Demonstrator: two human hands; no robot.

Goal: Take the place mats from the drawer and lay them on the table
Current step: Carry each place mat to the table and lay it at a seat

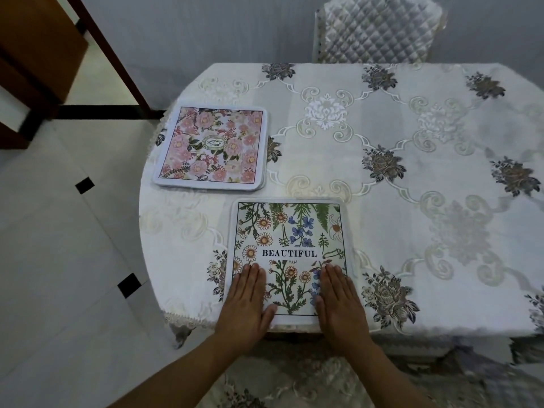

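Place mat (290, 231) lower centre, flattened on counter (382, 128) by left hand (245, 298) and right hand (338, 301), fingers straight, probably smoothing it.

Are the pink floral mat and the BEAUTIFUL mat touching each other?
Apart. The head view shows a strip of tablecloth between the pink floral mat and the BEAUTIFUL mat.

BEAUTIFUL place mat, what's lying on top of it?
On the BEAUTIFUL place mat, the left hand and the right hand lie flat on its near corners. They cover the print there; nothing else lies on it.
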